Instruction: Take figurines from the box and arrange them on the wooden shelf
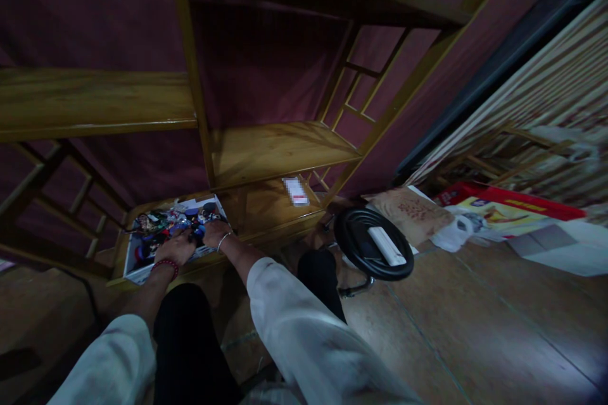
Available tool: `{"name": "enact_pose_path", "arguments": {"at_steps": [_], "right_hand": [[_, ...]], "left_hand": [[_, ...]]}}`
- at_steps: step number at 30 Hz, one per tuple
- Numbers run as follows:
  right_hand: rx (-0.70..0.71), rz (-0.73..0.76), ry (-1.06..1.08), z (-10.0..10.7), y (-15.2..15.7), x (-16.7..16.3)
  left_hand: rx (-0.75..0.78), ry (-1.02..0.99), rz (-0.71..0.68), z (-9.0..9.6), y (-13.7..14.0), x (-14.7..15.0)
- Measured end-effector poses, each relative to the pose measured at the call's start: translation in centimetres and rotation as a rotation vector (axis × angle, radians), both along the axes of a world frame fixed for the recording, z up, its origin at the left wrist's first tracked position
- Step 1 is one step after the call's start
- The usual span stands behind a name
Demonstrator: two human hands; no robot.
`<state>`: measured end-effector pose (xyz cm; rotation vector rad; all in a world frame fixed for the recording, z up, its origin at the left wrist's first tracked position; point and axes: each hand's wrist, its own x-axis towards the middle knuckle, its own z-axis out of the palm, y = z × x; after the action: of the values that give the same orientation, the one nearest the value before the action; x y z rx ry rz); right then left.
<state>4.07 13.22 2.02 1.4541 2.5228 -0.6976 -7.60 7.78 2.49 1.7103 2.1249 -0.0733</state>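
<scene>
A white open box filled with a jumble of small, dark and colourful items sits on the lowest shelf at the left. My left hand reaches over its near rim, fingers down among the contents. Close beside it, my right hand is at the box's right end, its fingertips against the items there. Dim light and the clutter hide the fingertips of both hands, so I cannot make out what they hold, if anything. The items' exact kinds are too small and dark to tell.
The wooden shelf unit rises in front, with a white card-like item on its lowest board. To the right stands a round black stool bearing a long white box. Bags and a red-yellow carton lie on the tiled floor.
</scene>
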Motion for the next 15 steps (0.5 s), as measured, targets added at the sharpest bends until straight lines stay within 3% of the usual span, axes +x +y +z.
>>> {"name": "enact_pose_path", "arguments": {"at_steps": [6, 15], "right_hand": [[-0.008, -0.012, 0.025, 0.05, -0.07, 0.12], [-0.020, -0.026, 0.036, -0.43, 0.09, 0.06]], "left_hand": [[0.019, 0.026, -0.008, 0.79, -0.16, 0.43], [0.046, 0.041, -0.044, -0.21, 0.05, -0.04]]}}
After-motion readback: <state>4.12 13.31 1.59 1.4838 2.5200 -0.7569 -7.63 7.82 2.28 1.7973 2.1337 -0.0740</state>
